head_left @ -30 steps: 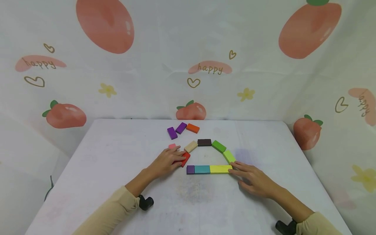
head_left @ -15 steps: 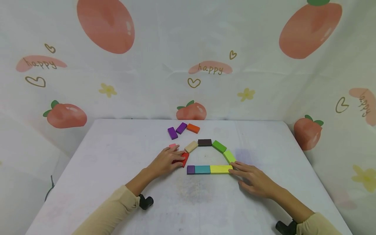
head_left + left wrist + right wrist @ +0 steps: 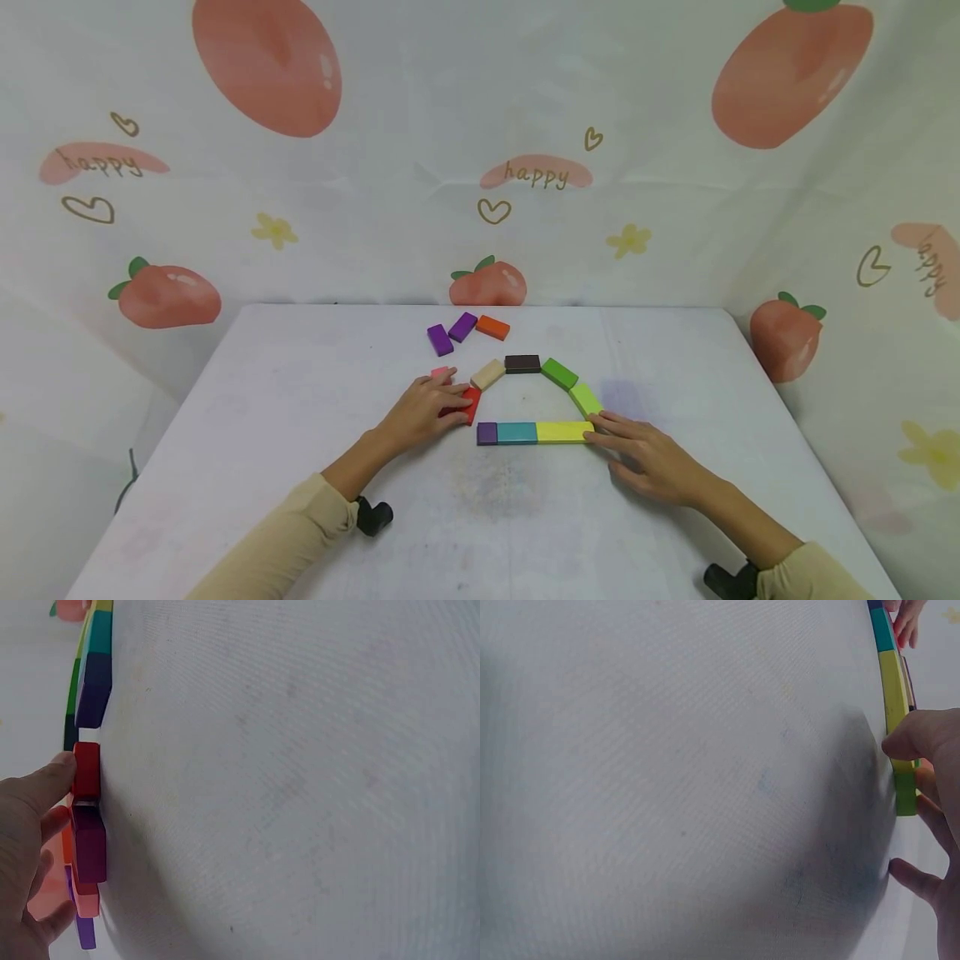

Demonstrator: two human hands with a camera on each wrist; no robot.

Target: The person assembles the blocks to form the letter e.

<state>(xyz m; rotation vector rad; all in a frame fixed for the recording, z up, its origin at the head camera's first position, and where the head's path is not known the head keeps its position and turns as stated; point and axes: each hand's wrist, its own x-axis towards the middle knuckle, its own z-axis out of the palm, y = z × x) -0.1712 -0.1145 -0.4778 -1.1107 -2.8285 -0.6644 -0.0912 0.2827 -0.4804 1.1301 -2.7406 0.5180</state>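
My left hand (image 3: 427, 408) rests its fingertips on a red block (image 3: 472, 404), with the fingers spread. In the left wrist view, the thumb touches the red block's upper edge, and a dark magenta block (image 3: 90, 844) lies beside it, hidden in the head view. My right hand (image 3: 645, 454) touches the right end of a yellow block (image 3: 562, 432) and the near end of a lime block (image 3: 585, 400), its fingers extended. Teal (image 3: 516, 433) and dark purple (image 3: 487, 433) blocks continue the yellow one's row. Green (image 3: 559, 373), black (image 3: 522, 364) and beige (image 3: 488, 374) blocks arch behind.
Two purple blocks, one nearer the left (image 3: 440, 340) and another (image 3: 462, 327), lie behind with an orange block (image 3: 492, 327). A pink block (image 3: 439, 372) is partly covered by my left hand. The white table (image 3: 337, 350) meets a printed cloth (image 3: 390, 208) at its back edge.
The red block has turned slightly, its far end shifting left, with my left fingers on it. My right hand stays in place.
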